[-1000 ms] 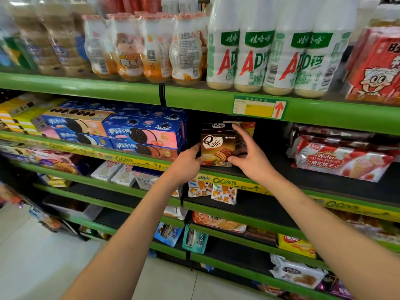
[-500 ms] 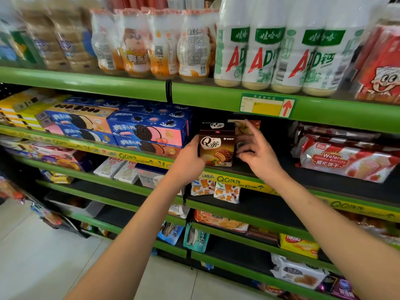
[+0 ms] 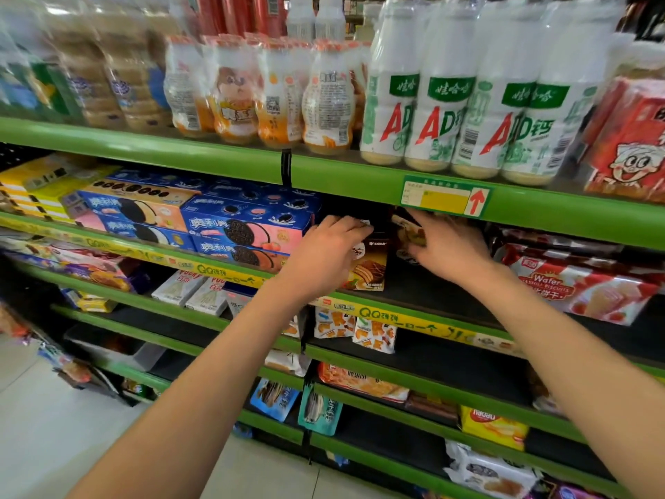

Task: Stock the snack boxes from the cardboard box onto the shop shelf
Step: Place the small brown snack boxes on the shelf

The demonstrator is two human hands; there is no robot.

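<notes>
Snack box (image 3: 369,268): upright on green shelf (image 3: 414,320), front edge.
Left hand (image 3: 325,253): fingers curled over box's top.
Right hand (image 3: 451,248): at 3 o'clock, gripping a second, tilted box (image 3: 408,230).
Neighbours: blue cookie boxes (image 3: 248,232) at 9 o'clock; wafer packs (image 3: 583,286) at 3 o'clock.

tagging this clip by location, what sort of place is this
Most likely a small grocery or convenience shop aisle: green tiered shelves with a price tag, rows of AD calcium milk bottles above, and stacked Oreo boxes beside wafer biscuit packs.

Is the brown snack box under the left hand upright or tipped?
Upright: the brown snack box stands on the shelf, print level, left hand over its top.
</notes>
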